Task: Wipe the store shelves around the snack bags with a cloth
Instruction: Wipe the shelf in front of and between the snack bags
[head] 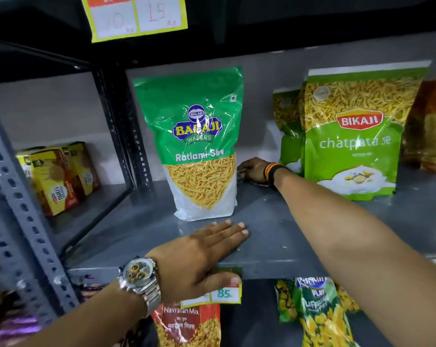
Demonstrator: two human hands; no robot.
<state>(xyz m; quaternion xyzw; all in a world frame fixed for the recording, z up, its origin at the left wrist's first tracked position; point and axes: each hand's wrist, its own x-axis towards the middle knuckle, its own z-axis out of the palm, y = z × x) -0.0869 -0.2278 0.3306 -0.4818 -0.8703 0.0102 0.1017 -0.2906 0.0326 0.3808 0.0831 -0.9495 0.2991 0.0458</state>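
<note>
The grey metal shelf (274,221) carries a green Balaji Ratlami Sev bag (199,146) standing upright in the middle. Green Bikaji chatpata bags (354,136) stand to its right. My right hand (253,170) reaches to the back of the shelf between these bags, just behind the Balaji bag's right edge. Its fingers are curled down over a dark cloth (240,177), of which only a small edge shows. My left hand (201,254), with a metal watch on the wrist, lies flat on the shelf's front edge, its thumb hooked over the lip, holding nothing.
Yellow and red biscuit boxes (59,176) sit in the bay to the left, beyond a perforated steel upright (126,126). Orange bags (432,126) stand at far right. Below hang a Navratan Mix bag (186,324), a green puffs bag (317,311) and a price tag (224,294).
</note>
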